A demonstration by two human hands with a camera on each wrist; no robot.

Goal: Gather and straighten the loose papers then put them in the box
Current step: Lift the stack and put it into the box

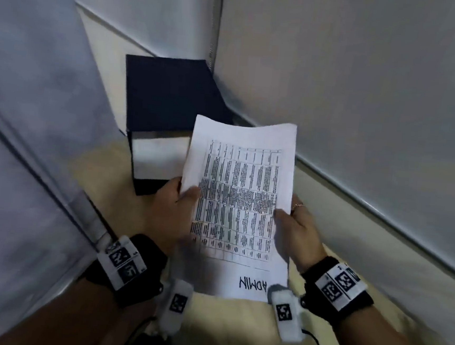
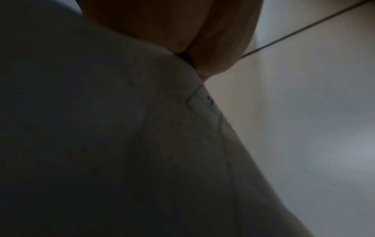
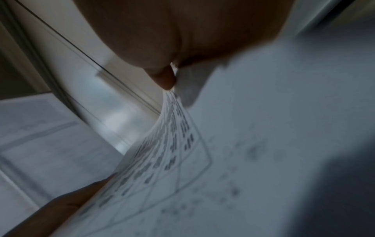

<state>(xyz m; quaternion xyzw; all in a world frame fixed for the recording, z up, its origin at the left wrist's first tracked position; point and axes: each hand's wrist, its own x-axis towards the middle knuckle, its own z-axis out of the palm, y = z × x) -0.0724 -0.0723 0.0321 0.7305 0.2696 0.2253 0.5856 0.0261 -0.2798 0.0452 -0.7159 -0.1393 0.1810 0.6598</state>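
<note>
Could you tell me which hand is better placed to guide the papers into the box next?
Left, probably. The left hand grips the papers on the edge nearest the open box; the right hand holds the far edge.

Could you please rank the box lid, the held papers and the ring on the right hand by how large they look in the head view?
1. Papers, though they are nearer the camera, so the lead over the lid is unsure.
2. Box lid, dark and raised open.
3. Ring, by far the smallest, on the right hand.
</note>
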